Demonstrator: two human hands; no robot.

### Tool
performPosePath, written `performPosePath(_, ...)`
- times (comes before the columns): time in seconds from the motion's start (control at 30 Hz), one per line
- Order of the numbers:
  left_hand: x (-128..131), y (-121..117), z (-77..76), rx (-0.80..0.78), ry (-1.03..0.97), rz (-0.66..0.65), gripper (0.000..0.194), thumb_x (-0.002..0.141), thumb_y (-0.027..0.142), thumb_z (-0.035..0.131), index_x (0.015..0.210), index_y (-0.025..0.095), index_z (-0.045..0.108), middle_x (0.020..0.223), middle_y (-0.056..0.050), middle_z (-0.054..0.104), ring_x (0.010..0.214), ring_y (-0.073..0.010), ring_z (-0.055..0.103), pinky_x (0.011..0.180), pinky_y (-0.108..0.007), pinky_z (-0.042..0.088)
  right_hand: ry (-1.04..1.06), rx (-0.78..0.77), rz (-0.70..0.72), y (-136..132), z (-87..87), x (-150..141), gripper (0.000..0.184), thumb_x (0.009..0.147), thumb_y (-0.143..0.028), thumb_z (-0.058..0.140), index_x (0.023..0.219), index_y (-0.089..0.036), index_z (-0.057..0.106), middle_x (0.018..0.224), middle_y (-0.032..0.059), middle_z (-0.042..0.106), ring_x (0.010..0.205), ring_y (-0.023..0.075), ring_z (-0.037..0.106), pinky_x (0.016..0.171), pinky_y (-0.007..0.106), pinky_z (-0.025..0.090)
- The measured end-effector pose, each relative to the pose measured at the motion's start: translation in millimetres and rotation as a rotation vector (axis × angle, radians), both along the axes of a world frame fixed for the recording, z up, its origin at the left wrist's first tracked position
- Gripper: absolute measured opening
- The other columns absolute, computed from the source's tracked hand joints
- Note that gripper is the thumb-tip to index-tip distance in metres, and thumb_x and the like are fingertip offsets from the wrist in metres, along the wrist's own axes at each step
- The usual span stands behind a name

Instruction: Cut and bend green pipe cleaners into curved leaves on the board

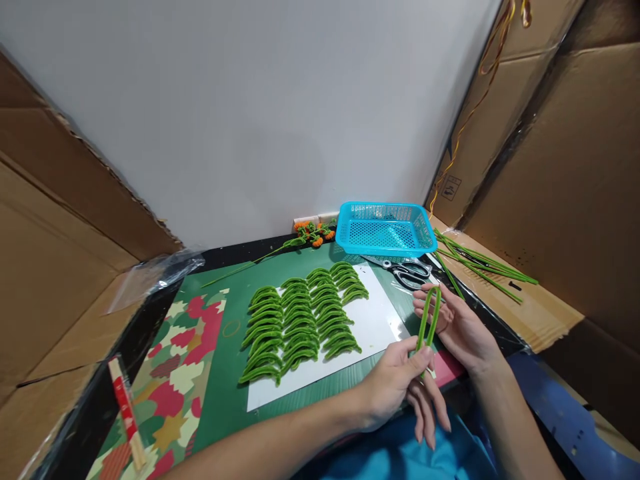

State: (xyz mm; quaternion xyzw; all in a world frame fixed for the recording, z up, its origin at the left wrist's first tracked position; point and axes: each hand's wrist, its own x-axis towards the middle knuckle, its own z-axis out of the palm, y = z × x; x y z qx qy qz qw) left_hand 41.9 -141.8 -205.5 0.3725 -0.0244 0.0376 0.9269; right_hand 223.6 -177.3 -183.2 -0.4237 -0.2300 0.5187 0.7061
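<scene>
A green pipe cleaner (433, 320), bent into a narrow loop, is held between my two hands above the front right edge of the table. The thumb and forefinger of my left hand (400, 377) pinch its two lower legs together, while the other fingers hang loosely below. At the upper bend, my right hand (467, 327) has thumb and fingertips closed around the loop. To the left, several rows of bent, leaf-like green pipe cleaner pieces (299, 317) lie on a white sheet (375, 317).
Behind the sheet is a blue plastic basket (387, 250), with black-handled scissors (410, 272) in front. Straight green stems (480, 263) lie at right. Orange flowers on a stem (313, 233) rest against the wall. Wrapped chopsticks (126, 410) are at left; cardboard walls (565, 153) flank the table.
</scene>
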Motion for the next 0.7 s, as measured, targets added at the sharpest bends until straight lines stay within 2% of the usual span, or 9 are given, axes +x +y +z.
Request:
performPosePath(0.13,1.5,0.3,-2.4,-0.014,-0.027,-0.022,0.029,0.113,0.051,0.033,0.105,0.023,0.038,0.07,-0.009,0.078,0.039,-0.0206,0.069,0.037,-0.016,0.046,0.082,-0.022,-0.03,-0.8,5.4,-3.2,0.03,0.079,-0.043,0.092,0.097,-0.021,0.084,0.092,0.0049,0.085,0.083,0.0178,0.081,0.082,0.025,0.067)
performPosePath(0.27,1.1,0.3,-2.0,-0.004,0.039,-0.016,0.029,0.113,0.052,0.032,0.104,0.024,0.036,0.071,-0.01,0.079,0.041,-0.0228,0.07,0.037,-0.022,0.051,0.088,-0.017,-0.029,-1.2,7.8,-2.7,0.03,0.076,-0.041,0.094,0.097,-0.02,0.085,0.092,0.0054,0.085,0.084,0.0188,0.082,0.083,0.025,0.067)
performPosePath(0.47,0.8,0.5,-2.2,0.001,0.04,-0.021,0.031,0.112,0.054,0.031,0.104,0.024,0.037,0.068,-0.01,0.077,0.039,-0.0224,0.069,0.036,-0.019,0.049,0.078,-0.015,-0.001,-0.7,5.2,-0.4,0.033,0.078,-0.04,0.094,0.101,-0.019,0.085,0.095,0.0073,0.085,0.089,0.019,0.082,0.086,0.025,0.066)
performPosePath(0.7,1.0,0.1,-3.9,-0.022,0.09,0.009,0.041,0.11,0.062,0.03,0.105,0.023,0.041,0.073,-0.01,0.078,0.043,-0.0235,0.071,0.035,-0.025,0.053,0.078,-0.013,0.02,-0.2,5.0,-1.9,0.036,0.078,-0.039,0.094,0.105,-0.017,0.085,0.1,0.01,0.085,0.089,0.0186,0.082,0.087,0.024,0.066)
